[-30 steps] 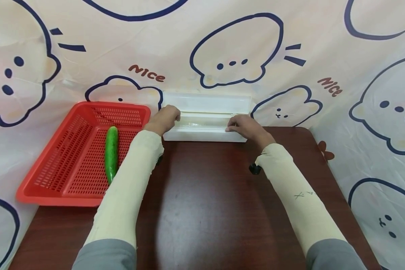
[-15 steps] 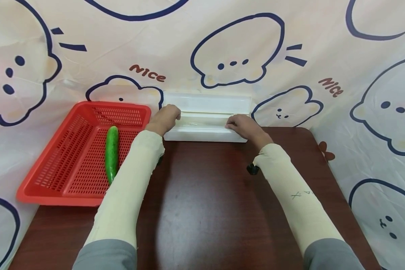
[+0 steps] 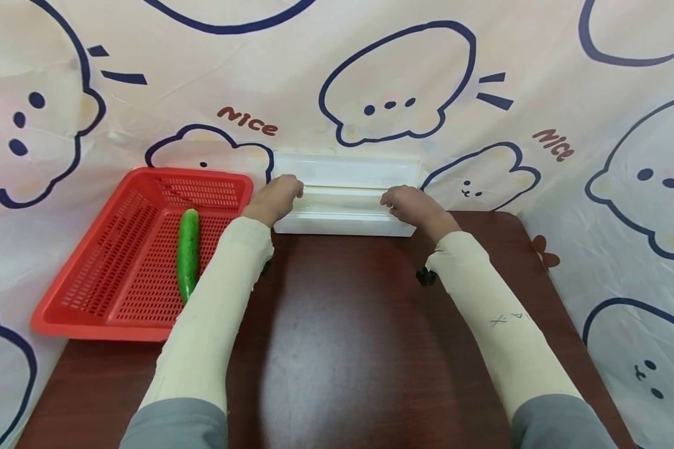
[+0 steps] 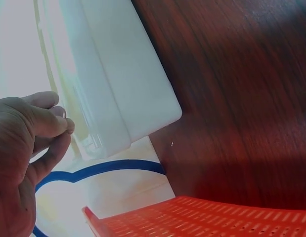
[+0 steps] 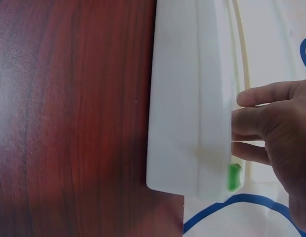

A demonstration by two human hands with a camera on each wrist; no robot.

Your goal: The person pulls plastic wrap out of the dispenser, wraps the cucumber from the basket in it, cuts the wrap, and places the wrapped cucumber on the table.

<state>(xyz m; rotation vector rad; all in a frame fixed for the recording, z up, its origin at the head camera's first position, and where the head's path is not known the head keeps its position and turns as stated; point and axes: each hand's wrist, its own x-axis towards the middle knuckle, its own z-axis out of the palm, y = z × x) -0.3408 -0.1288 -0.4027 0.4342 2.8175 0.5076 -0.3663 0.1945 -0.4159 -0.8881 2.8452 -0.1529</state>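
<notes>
A white box that looks like a cling film dispenser (image 3: 342,225) stands at the table's back edge, its lid (image 3: 345,170) raised. Clear, shiny film shows along its slot. My left hand (image 3: 275,198) is at the left end; in the left wrist view its thumb and fingertips (image 4: 64,126) meet, pinching what appears to be the film's edge. Over the right end is my right hand (image 3: 415,209), fingers bent toward the slot. In the right wrist view the thumb lies close to the fingers, but the film there is too faint to tell whether they pinch it. A green piece (image 5: 234,177) shows at the box's end.
A red perforated basket (image 3: 103,333) stands on the left of the dark brown table (image 3: 337,337), with one green cucumber (image 3: 188,252) inside. Behind the table and to the right hangs a white cloth (image 3: 292,75) with blue cartoon outlines.
My right hand has lifted slightly off the box's front edge, its thumb drawn in toward the fingers. The left hand stays nearly in place.
</notes>
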